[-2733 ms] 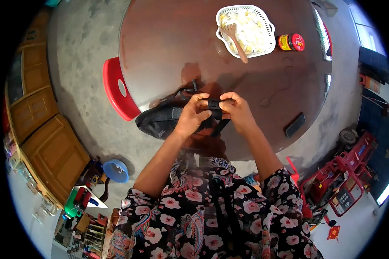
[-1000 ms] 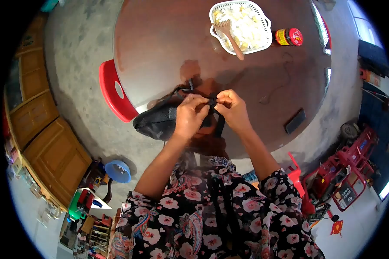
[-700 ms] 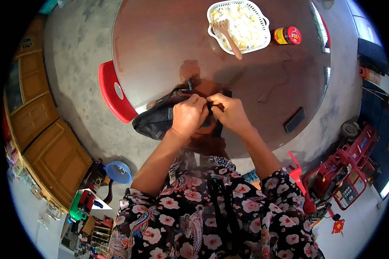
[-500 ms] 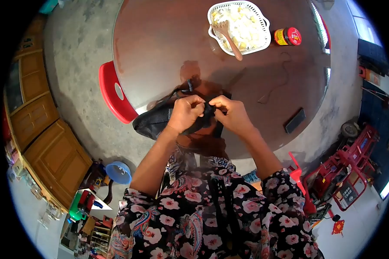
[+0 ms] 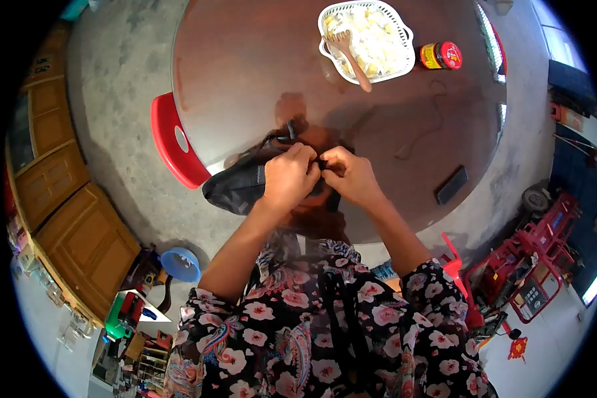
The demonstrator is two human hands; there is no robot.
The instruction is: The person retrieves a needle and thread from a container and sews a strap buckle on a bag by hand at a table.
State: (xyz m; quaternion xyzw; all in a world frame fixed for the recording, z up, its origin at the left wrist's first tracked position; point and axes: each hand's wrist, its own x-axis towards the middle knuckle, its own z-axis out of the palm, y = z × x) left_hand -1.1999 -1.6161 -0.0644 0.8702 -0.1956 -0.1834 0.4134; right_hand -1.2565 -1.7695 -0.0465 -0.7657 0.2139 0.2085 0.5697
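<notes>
A black bag [image 5: 235, 188] lies at the near edge of the round brown table [image 5: 245, 79], partly under my left hand. My left hand [image 5: 290, 174] is closed in a pinch on a black part of the bag. Close beside it on the right, my right hand [image 5: 348, 174] pinches the same black part, and the fingertips of both hands nearly meet. The fingers hide most of what lies between them. A dark strap of the bag loops on the table beyond my left hand.
Farther back stand a white basket [image 5: 409, 58] of pale pieces with a wooden fork [image 5: 353, 61] across it, and a red-lidded jar [image 5: 441, 56]. A dark phone [image 5: 452, 185] lies at the right. A red chair [image 5: 172, 156] touches the table's left side; a blue basin [image 5: 180, 265] is on the floor.
Both hands have gone from holding a black strap piece spread between them to pinching close together. Since half a second ago my left hand has moved slightly right, nearer my right hand.
</notes>
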